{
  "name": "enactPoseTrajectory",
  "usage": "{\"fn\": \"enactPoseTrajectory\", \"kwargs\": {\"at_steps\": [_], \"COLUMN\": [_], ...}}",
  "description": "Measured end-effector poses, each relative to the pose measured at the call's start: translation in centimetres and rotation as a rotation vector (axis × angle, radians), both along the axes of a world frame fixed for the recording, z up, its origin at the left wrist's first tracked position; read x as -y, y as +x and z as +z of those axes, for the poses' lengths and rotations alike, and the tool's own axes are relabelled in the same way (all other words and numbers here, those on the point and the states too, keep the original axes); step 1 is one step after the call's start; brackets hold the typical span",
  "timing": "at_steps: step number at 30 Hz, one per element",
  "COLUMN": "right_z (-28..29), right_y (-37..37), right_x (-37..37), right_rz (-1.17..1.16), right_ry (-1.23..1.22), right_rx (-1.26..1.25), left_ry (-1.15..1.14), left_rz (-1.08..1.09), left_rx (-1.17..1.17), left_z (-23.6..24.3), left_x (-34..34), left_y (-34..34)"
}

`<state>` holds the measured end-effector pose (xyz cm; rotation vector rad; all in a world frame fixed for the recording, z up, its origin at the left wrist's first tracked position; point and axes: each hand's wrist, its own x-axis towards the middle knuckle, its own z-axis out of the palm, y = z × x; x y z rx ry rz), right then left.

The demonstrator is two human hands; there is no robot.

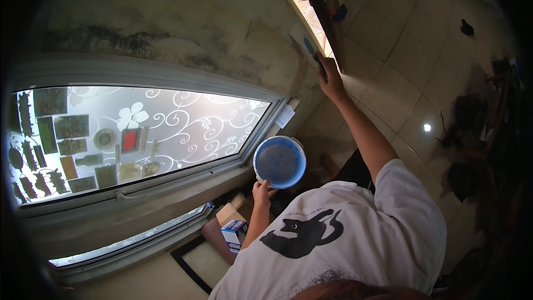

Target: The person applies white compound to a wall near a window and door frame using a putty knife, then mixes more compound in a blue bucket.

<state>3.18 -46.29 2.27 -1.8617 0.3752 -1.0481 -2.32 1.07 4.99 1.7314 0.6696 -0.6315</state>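
Observation:
My left hand is closed on the near rim of a round blue bucket, which has a pale outer wall and greyish material inside. My right arm stretches up and forward. Its hand grips the dark handle of a putty knife, whose bluish flat blade is against or very close to the wall beside the door opening. Too little of the blade shows to tell whether anything is on it. A darker patch marks the wall just left of the blade.
A frosted window with floral patterns fills the left. Dark mould stains run above its frame. A blue-and-white box stands below the bucket. An open dark door is at the top; dark objects lie on the tiled floor at right.

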Motion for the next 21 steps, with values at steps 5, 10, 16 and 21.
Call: {"fn": "enactPoseTrajectory", "kwargs": {"at_steps": [5, 10, 16, 21], "right_z": [6.4, 13.7, 5.3, 0.1], "right_y": [1.7, 3.2, 4.0, -0.1], "right_x": [2.1, 3.4, 3.0, 1.2], "right_rz": [-0.028, -0.079, -0.049, -0.022], "right_ry": [-0.082, -0.159, -0.07, -0.005], "right_rx": [0.115, 0.143, 0.13, 0.035], "left_ry": [0.0, -0.023, -0.022, -0.01], "left_rz": [-0.001, 0.0, -0.008, -0.005], "left_rx": [-0.005, -0.001, 0.006, -0.012], "left_z": [-0.4, -0.5, 0.1, -0.1], "left_x": [0.2, 0.3, 1.4, 1.3], "left_y": [0.1, -0.3, -0.5, -0.9]}}
